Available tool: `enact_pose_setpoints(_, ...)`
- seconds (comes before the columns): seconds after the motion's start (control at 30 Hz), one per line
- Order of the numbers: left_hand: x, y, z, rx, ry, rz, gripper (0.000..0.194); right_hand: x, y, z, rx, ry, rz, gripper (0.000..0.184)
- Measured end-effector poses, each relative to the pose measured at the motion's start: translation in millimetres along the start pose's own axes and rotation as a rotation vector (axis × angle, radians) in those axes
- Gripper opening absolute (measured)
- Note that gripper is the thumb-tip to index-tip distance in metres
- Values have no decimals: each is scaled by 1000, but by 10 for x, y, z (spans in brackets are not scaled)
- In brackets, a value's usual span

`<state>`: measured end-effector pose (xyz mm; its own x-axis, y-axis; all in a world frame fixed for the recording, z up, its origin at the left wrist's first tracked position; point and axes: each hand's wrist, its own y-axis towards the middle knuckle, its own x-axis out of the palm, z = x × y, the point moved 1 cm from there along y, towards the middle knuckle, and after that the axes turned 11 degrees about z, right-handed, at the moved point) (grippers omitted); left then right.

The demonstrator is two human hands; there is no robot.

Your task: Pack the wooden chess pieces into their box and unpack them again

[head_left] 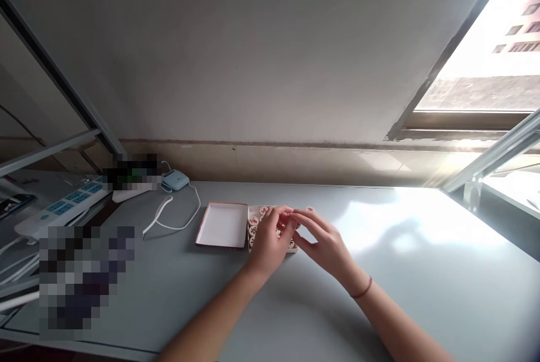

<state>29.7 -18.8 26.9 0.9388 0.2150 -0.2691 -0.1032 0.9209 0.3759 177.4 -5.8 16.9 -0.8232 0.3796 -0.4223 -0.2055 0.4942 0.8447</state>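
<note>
A shallow box (293, 250) of round Chinese chess pieces (253, 231) lies on the desk, its pieces marked in red or black. My left hand (272, 238) is over the box with its fingers curled together, covering many of the pieces. From the right, my right hand (324, 240) reaches in, its thumb and fingers bent toward each other and meeting my left fingertips. What is between the fingertips is hidden. One red-marked piece (310, 209) shows just beyond my right fingers. The box lid (222, 226), white inside with a red edge, lies open side up against the box's left.
A white cable (158, 214) and a light blue device (175, 180) are at the back left. Farther left is a power strip (70, 204), near blurred-out items. A wall (253, 69) rises behind the desk (379, 272); metal frame bars flank both sides.
</note>
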Motion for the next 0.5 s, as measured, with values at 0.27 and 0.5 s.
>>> enact_pose_setpoints(0.27, -179, 146, -144, -40, 154, 89, 23, -90, -20, 377, 313, -74, 157, 19)
enact_pose_setpoints(0.5, -488, 354, -411, 37, 631, 153, 20, -195, -181, 945, 576, -199, 92, 23)
